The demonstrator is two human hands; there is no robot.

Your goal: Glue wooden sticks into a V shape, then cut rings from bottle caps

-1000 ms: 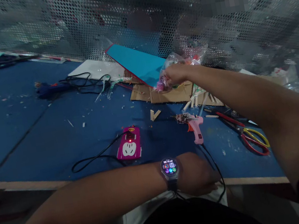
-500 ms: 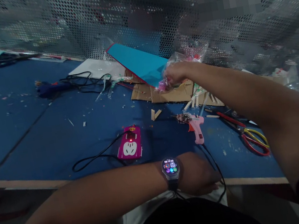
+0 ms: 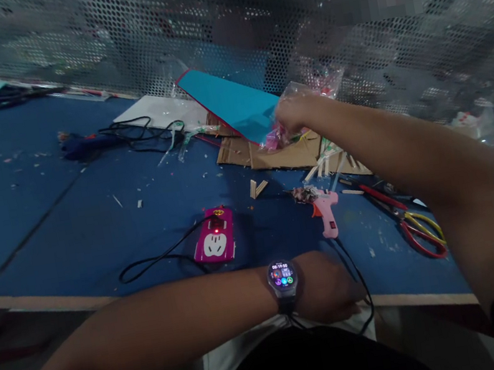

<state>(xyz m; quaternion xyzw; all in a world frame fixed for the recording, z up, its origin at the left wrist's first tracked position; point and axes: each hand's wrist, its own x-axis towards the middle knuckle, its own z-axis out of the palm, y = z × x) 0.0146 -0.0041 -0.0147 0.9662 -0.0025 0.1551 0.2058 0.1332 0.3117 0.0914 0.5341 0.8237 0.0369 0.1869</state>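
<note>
My right hand is at a clear plastic bag, its fingers curled and partly covered by the film. Pink material shows beside the fingertips; what they grip is hidden. Under the bag lie brown cardboard and a blue panel with a red edge. My left hand, below a lit wristwatch, is held low at the table's front edge. Its fingers are bent inward and dark, with their inner side out of sight. A black cable passes close to them from a pink glue gun.
A magenta power strip with a lit red light stands left of the glue gun. Short wooden sticks lie mid-table. Red-and-yellow-handled pliers rest at right. Behind is a perforated metal screen; a dark blue tool and cord lie left.
My right hand has shifted slightly right and deeper into the plastic bag; the film and pink material moved with it. My left hand stays in place.
</note>
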